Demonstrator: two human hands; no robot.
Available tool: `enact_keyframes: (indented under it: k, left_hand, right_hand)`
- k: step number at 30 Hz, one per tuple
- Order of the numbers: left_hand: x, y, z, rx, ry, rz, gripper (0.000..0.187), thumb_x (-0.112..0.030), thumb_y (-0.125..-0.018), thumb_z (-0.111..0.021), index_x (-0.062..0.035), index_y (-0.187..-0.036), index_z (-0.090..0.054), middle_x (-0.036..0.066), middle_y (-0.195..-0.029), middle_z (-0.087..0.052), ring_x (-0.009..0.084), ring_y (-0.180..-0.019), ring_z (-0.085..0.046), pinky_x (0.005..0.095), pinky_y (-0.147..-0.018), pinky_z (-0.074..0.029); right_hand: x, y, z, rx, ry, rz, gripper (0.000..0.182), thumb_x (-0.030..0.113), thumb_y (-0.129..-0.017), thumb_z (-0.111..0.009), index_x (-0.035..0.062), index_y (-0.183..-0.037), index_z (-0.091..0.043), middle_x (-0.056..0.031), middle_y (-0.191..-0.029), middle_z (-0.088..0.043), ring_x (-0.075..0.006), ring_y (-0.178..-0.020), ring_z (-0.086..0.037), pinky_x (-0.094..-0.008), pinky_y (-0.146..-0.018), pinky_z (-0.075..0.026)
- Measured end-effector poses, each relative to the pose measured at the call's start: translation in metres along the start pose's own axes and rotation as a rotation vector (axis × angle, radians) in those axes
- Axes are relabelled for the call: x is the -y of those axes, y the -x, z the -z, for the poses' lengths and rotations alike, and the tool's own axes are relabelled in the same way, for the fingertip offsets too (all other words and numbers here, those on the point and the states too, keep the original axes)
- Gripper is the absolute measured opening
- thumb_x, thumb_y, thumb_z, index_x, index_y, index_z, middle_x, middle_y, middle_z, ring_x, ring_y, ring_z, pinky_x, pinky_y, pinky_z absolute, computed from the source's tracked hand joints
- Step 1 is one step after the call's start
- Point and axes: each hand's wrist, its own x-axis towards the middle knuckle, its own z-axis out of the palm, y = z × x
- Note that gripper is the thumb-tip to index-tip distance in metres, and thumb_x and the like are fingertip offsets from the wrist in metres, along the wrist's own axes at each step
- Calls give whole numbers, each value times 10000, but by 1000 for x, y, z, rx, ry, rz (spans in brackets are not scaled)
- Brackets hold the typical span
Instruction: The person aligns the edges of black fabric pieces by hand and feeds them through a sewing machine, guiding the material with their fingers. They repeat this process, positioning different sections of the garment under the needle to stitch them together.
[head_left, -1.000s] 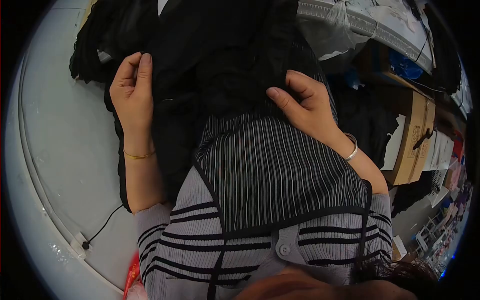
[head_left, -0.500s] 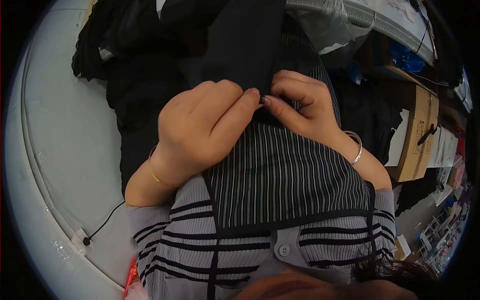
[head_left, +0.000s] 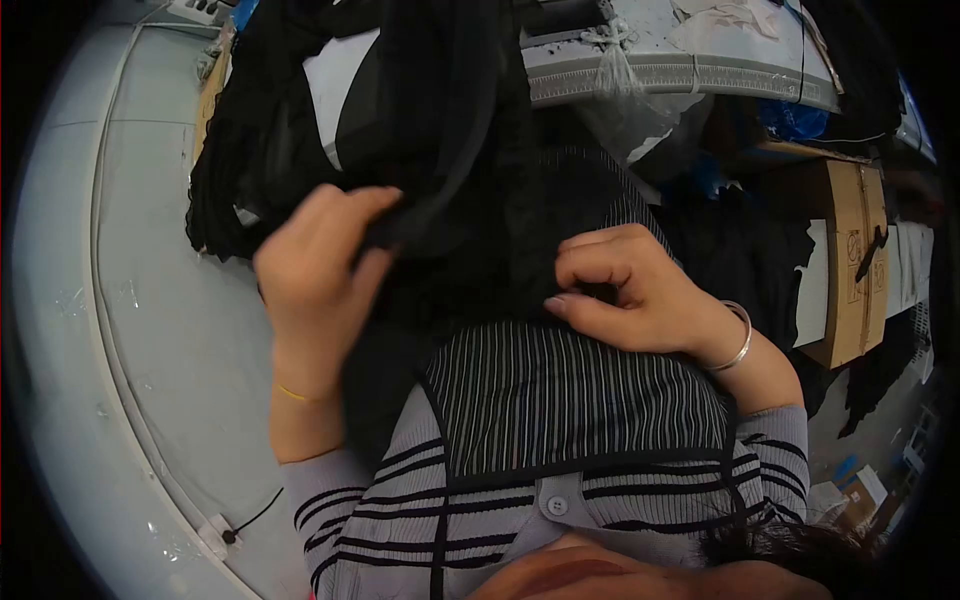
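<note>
Grey worktable [head_left: 130, 330] fills the left. Over it, the left hand [head_left: 320, 270] pinches a fold of black garment [head_left: 450, 170], lifting it for a grip. Right of it, the right hand [head_left: 630, 295] clamps the cloth's near edge above a striped apron [head_left: 570, 400].

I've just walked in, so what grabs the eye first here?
Two bare hands working a heap of black cloth in the middle: the left hand grips a fold of it, the right hand pinches it just above a striped panel. A pale table curves along the left, and a cardboard box stands at the right.
</note>
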Motion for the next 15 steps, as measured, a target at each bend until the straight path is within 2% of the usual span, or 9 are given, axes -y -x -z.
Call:
enact_keyframes:
  k: [1,2,3,4,6,9,10,12,15]
  left_hand:
    - [26,-17,11,-25,-140,-38,249,8,-752,-780,-81,-977,-721,54,-847,-657,222,-662,-634,328,-584,-495]
    - [46,-40,24,-110,-306,37,256,18,-777,-732,-126,-989,-734,37,-856,-667,210,-698,-649,326,-609,-507]
    - [79,-69,33,-354,-487,-65,248,-2,-807,-706,-161,-994,-743,4,-878,-688,185,-725,-661,300,-620,-513]
    - [124,-106,56,-499,-661,-168,227,-23,-809,-713,-155,-990,-748,-1,-888,-699,188,-731,-666,296,-620,-516]
    - [145,-146,69,-641,-832,-281,206,-43,-812,-720,-149,-985,-753,-6,-898,-710,191,-737,-670,293,-619,-518]
    - [137,-181,40,-707,-514,-639,144,-86,-806,-743,-126,-944,-740,7,-895,-716,202,-718,-669,296,-598,-515]
    - [126,-192,27,-724,-405,-747,129,-100,-804,-751,-119,-931,-735,12,-894,-718,205,-712,-669,297,-592,-514]
    - [97,-183,-8,-620,-253,-745,112,-133,-789,-773,-100,-862,-694,37,-895,-720,213,-683,-660,298,-571,-508]
    - [77,-117,-51,-338,-43,-436,250,-150,-762,-791,-105,-719,-549,61,-918,-717,206,-621,-620,279,-542,-485]
  right_hand:
    - [-6,4,10,48,74,-134,137,85,-852,-711,-15,-794,-637,-91,-672,-559,-204,-578,-560,-317,-528,-420]
    - [-14,8,19,96,148,-270,122,103,-856,-695,-17,-843,-671,-122,-670,-578,-264,-612,-612,-354,-569,-475]
    - [-34,14,23,137,297,-401,178,157,-864,-719,-8,-927,-692,-137,-799,-637,-311,-711,-664,-380,-630,-524]
    - [-49,18,19,130,294,-400,178,157,-864,-719,-8,-927,-692,-137,-799,-637,-311,-711,-664,-380,-630,-524]
    - [-68,21,8,-7,627,-268,294,195,-862,-745,16,-1089,-691,-138,-986,-660,-340,-806,-686,-398,-685,-563]
    - [-71,-2,6,-8,438,-306,415,230,-862,-757,32,-1213,-655,-131,-1105,-640,-339,-860,-688,-405,-729,-582]
    - [-69,-9,9,-50,447,-259,417,190,-851,-765,33,-1220,-649,-128,-1085,-646,-332,-859,-690,-404,-727,-578]
    - [-66,-17,24,-147,451,-182,443,157,-828,-779,37,-1233,-646,-129,-1097,-644,-322,-859,-689,-399,-728,-576]
    - [-56,-47,40,-483,417,-54,571,53,-759,-806,58,-1301,-624,-140,-1173,-634,-315,-877,-679,-388,-735,-568]
